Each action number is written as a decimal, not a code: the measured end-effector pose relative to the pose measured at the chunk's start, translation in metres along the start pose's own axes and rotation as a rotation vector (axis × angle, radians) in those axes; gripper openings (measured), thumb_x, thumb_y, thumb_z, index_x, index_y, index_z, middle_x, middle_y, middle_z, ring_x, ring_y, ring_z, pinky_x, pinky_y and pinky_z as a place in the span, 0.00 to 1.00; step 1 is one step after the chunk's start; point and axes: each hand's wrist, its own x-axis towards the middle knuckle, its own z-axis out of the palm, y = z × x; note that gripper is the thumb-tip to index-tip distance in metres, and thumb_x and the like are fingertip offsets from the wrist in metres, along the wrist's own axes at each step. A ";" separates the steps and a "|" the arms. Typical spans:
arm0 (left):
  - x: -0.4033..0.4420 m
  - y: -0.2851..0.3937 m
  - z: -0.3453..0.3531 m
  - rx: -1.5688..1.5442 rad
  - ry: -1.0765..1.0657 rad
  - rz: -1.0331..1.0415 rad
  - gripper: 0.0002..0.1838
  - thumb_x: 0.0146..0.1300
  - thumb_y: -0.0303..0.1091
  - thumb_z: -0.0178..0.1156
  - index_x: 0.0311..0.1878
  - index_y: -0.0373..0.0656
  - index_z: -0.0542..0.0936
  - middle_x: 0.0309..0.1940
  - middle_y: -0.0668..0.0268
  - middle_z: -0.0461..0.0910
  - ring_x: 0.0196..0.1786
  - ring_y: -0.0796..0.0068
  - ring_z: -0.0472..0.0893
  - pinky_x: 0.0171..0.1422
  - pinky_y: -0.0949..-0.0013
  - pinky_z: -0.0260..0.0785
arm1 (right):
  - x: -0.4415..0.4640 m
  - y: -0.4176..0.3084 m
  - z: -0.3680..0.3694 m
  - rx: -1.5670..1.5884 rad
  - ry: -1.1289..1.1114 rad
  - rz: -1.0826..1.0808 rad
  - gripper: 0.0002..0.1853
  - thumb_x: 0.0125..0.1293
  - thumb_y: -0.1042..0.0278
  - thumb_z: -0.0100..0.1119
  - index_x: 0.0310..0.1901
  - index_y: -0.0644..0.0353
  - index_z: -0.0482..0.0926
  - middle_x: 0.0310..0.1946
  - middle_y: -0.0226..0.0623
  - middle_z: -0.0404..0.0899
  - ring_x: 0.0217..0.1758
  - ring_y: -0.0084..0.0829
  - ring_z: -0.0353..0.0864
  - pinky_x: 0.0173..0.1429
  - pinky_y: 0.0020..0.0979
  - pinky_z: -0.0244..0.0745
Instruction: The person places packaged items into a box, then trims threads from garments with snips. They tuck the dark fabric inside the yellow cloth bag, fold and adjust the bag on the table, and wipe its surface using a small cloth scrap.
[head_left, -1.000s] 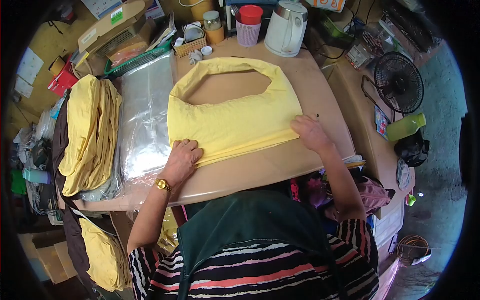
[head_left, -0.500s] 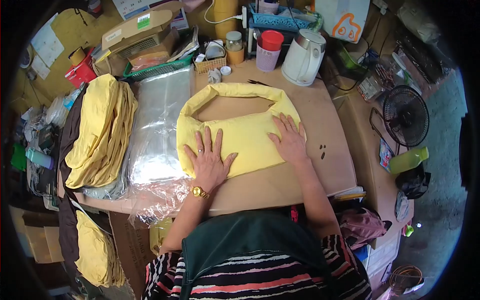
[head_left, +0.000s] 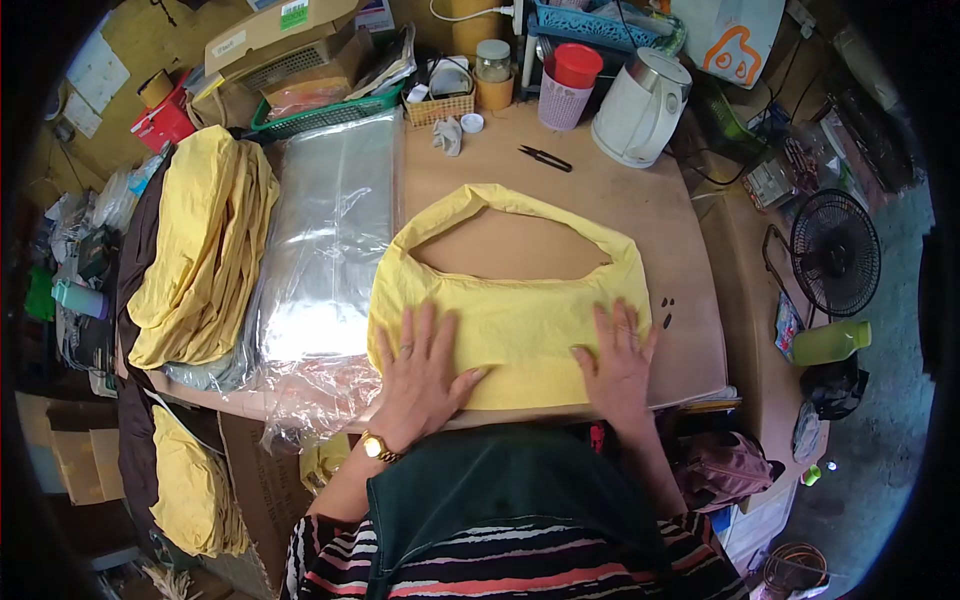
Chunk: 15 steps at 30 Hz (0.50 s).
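A yellow cloth bag [head_left: 520, 320] lies flat on the brown tabletop [head_left: 660, 210], its strap looping away from me at the top. On the bag's lower left part rests my left hand [head_left: 420, 370], palm down with the fingers spread. My right hand [head_left: 618, 365] lies flat on the lower right part, fingers apart. Neither hand grips the cloth. The bag's bottom edge is close to the table's front edge.
Clear plastic sleeves [head_left: 330, 230] and a pile of yellow cloth [head_left: 200, 250] lie at the left. Black snips [head_left: 545, 158], a white kettle [head_left: 642, 108] and a pink cup [head_left: 566, 100] stand or lie toward the back. A fan [head_left: 835, 252] is at the right.
The bag has come nearer to the table's front edge. Both hands, earlier at its lower corners, then flat on its body, have moved toward me with it. The snips are now fully visible.
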 end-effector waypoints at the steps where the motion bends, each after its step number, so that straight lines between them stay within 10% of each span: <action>1: 0.012 0.007 0.002 -0.001 -0.005 -0.001 0.43 0.66 0.66 0.48 0.75 0.47 0.59 0.76 0.51 0.52 0.78 0.43 0.49 0.75 0.31 0.37 | 0.004 -0.016 -0.006 0.001 -0.005 0.001 0.36 0.65 0.45 0.57 0.70 0.55 0.65 0.73 0.46 0.58 0.77 0.48 0.54 0.75 0.62 0.42; 3: 0.035 0.019 0.008 0.010 0.079 0.128 0.42 0.66 0.65 0.48 0.75 0.48 0.59 0.76 0.52 0.53 0.78 0.48 0.50 0.75 0.30 0.36 | 0.022 -0.045 -0.015 0.133 -0.093 -0.258 0.36 0.65 0.41 0.55 0.70 0.50 0.65 0.75 0.46 0.53 0.78 0.49 0.50 0.75 0.65 0.38; 15: 0.080 -0.014 0.040 0.048 0.069 0.032 0.42 0.65 0.65 0.49 0.76 0.52 0.58 0.78 0.58 0.50 0.79 0.45 0.46 0.70 0.21 0.36 | 0.070 -0.022 0.028 0.040 -0.199 -0.034 0.38 0.67 0.35 0.47 0.75 0.44 0.57 0.78 0.33 0.49 0.81 0.49 0.40 0.73 0.72 0.31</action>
